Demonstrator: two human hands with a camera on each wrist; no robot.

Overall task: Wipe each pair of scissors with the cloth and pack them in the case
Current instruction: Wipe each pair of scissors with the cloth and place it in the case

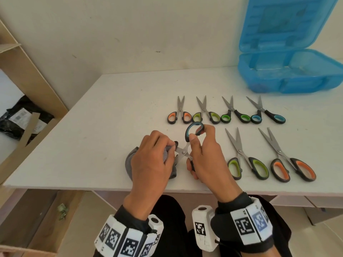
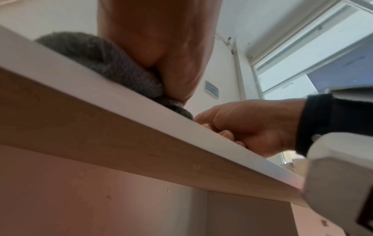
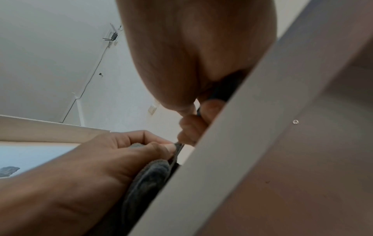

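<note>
My right hand grips the black handles of the blue-lined scissors, blades spread apart near the table's front edge. My left hand holds the grey cloth bunched around one blade, pinching it at the blade. The cloth bulges from under the left palm onto the table. Several more scissors lie on the table: a far row with orange, lime, green and blue grips, and a near pair in lime and orange. The blue case stands open at the far right.
The white table ends just under my wrists, its front edge filling both wrist views. A wooden shelf unit with a black bag stands to the left. Bare tabletop lies left of the cloth.
</note>
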